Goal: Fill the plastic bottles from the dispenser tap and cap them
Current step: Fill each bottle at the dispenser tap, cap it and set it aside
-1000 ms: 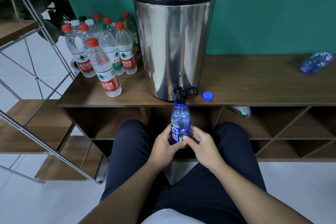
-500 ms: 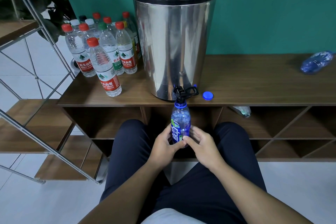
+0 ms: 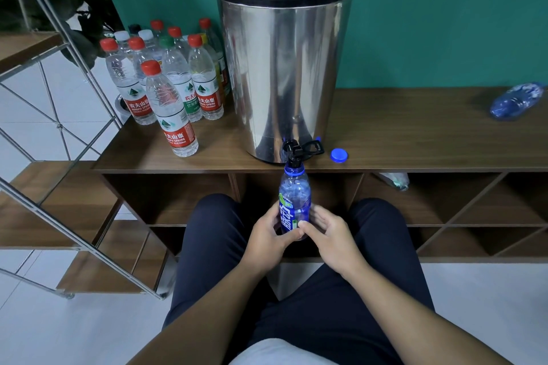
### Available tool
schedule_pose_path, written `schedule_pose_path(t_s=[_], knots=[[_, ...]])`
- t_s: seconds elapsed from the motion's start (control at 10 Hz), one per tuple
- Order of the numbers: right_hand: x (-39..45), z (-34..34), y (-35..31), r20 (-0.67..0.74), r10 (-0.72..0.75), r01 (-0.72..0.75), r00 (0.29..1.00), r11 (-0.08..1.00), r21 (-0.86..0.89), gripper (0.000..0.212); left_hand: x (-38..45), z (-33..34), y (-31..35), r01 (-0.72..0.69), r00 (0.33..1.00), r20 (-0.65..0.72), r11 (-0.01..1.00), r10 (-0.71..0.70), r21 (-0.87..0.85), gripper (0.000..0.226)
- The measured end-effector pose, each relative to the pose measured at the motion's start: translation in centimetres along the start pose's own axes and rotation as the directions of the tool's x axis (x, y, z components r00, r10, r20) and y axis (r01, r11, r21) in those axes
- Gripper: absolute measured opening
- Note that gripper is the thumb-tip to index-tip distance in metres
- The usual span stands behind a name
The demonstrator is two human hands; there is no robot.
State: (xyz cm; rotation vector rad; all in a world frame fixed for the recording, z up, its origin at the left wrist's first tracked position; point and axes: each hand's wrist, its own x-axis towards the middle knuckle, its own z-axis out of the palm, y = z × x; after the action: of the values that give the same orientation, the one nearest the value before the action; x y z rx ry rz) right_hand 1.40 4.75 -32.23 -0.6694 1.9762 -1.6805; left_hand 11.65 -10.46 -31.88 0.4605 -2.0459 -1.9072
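Both hands, left [image 3: 267, 231] and right [image 3: 329, 234], hold blue bottle [image 3: 293, 204] under tap [image 3: 292, 152] | unchanged since a second ago | filling likely continues | cap [image 3: 339, 155] waits

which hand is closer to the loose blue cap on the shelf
Right. The right hand holds the blue bottle below the cap; the left hand grips farther left.

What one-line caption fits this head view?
Both hands, left hand and right hand, hold blue bottle under dispenser tap; blue cap waits beside it.

Head camera looks forward and down, close over the person's lap.
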Motion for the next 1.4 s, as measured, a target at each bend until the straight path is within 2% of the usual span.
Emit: schedule_pose_path(t_s=[1.4], knots=[[0.04,0.03,0.12,0.001,-0.005,0.006,1.0,1.0,-0.005,0.05,0.08,-0.15,-0.29,0.0,1.0,0.008,0.999,0.0,0.034,0.055]])
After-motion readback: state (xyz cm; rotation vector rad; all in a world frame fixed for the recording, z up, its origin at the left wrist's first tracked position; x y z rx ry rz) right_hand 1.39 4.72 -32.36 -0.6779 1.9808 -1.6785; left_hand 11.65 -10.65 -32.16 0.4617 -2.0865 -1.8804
